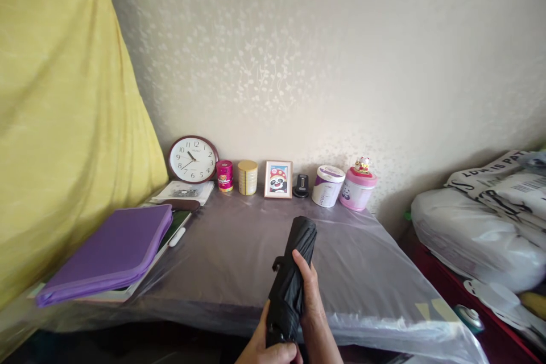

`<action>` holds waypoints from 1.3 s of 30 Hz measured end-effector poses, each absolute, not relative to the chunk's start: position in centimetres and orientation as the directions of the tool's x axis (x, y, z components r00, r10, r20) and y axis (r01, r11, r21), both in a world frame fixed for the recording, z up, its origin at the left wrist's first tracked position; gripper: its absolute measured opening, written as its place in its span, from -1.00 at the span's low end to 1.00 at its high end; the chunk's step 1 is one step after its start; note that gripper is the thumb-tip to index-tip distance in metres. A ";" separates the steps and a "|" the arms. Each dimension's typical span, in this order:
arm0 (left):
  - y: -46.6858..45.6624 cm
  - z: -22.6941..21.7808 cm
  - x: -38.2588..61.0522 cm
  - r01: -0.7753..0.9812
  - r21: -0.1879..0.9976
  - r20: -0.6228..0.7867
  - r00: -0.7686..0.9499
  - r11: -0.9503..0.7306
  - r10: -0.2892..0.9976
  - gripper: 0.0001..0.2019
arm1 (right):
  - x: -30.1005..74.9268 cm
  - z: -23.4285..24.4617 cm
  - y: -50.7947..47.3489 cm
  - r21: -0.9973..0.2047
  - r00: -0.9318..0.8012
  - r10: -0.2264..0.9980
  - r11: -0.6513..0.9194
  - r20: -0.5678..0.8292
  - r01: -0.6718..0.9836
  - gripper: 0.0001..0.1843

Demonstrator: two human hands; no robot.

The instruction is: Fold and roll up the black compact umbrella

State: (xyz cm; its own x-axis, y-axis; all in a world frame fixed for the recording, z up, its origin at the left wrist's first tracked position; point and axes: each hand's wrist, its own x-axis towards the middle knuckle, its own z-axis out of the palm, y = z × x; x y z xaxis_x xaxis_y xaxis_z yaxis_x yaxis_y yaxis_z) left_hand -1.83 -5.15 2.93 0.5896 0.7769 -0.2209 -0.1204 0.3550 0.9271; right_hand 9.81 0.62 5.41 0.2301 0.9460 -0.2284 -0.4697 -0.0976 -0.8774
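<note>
A folded black umbrella (286,289) is held over the near edge of the plastic-covered table (362,278), its far end tilted slightly right. The left hand (273,347) is closed around its near end, while the right hand (312,291) grips its right side farther along, thumb laid over the top. The far end extends uncovered beyond both hands, and a small strap (278,263) sticks out on the left.
</note>
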 end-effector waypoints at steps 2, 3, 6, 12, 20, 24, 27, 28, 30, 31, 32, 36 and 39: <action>-5.4 3.1 -1.4 -0.148 0.890 -0.263 0.608 0.432 0.749 -0.11 | 10.0 5.3 0.7 -0.865 0.189 0.954 -0.115 -0.234 -0.488 -0.42; -5.5 3.0 -1.2 -0.126 0.882 -0.303 0.588 0.454 0.750 -0.10 | 10.0 5.3 0.7 -0.873 0.186 0.958 -0.107 -0.219 -0.476 -0.43; -5.6 2.0 -0.7 -0.007 0.912 -0.355 0.482 0.409 0.801 -0.12 | 10.1 5.1 0.8 -0.920 0.231 0.961 -0.054 -0.154 -0.389 -0.46; -5.1 -0.2 -1.0 0.413 0.911 -0.149 0.270 0.025 0.951 -0.07 | 9.7 4.7 0.8 -0.962 0.345 0.936 0.033 -0.065 -0.272 -0.40; -5.2 2.5 -1.7 0.103 0.971 -0.239 0.449 0.216 0.861 -0.19 | 9.9 4.5 0.8 -0.891 0.235 0.955 -0.056 -0.179 -0.451 -0.47; -5.2 1.7 -1.3 0.244 0.960 -0.216 0.346 0.135 0.913 -0.19 | 9.9 4.4 0.9 -0.926 0.226 0.960 -0.069 -0.163 -0.371 -0.44; -5.0 0.6 -1.5 0.482 0.875 -0.088 0.253 -0.046 0.964 -0.12 | 9.7 3.9 1.1 -0.967 0.293 0.952 -0.008 -0.085 -0.256 -0.42; -4.9 0.4 -1.7 0.536 0.841 -0.073 0.246 -0.073 0.967 -0.12 | 9.6 3.6 1.2 -0.971 0.306 0.949 0.006 -0.069 -0.238 -0.42; -4.6 0.5 -2.3 0.560 0.821 -0.048 0.265 -0.113 0.963 -0.13 | 9.4 3.2 1.3 -0.968 0.315 0.946 0.008 -0.074 -0.251 -0.42; -4.5 0.7 -2.5 0.533 0.835 -0.024 0.279 -0.134 0.960 -0.14 | 9.2 2.9 1.4 -0.962 0.314 0.945 0.002 -0.087 -0.271 -0.42; -4.3 0.9 -2.8 0.491 0.859 -0.001 0.291 -0.148 0.957 -0.13 | 9.1 2.8 1.5 -0.956 0.313 0.944 -0.005 -0.101 -0.294 -0.42; -3.4 1.7 -3.1 0.343 0.931 0.023 0.276 -0.121 0.961 -0.09 | 8.9 2.4 1.7 -0.940 0.311 0.941 -0.020 -0.133 -0.341 -0.42; -2.6 1.7 -2.8 0.365 0.906 0.121 0.261 -0.214 0.958 -0.25 | 9.2 2.4 2.1 -0.960 0.328 0.940 0.002 -0.093 -0.279 -0.44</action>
State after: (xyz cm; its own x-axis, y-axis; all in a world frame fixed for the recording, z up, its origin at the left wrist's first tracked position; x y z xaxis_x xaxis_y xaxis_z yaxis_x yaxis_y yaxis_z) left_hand -2.84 -2.60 1.74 0.2609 0.9577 0.1214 0.3646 -0.2142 0.9062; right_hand 9.17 2.09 2.42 0.3280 0.9400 -0.0933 -0.2794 0.0022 -0.9602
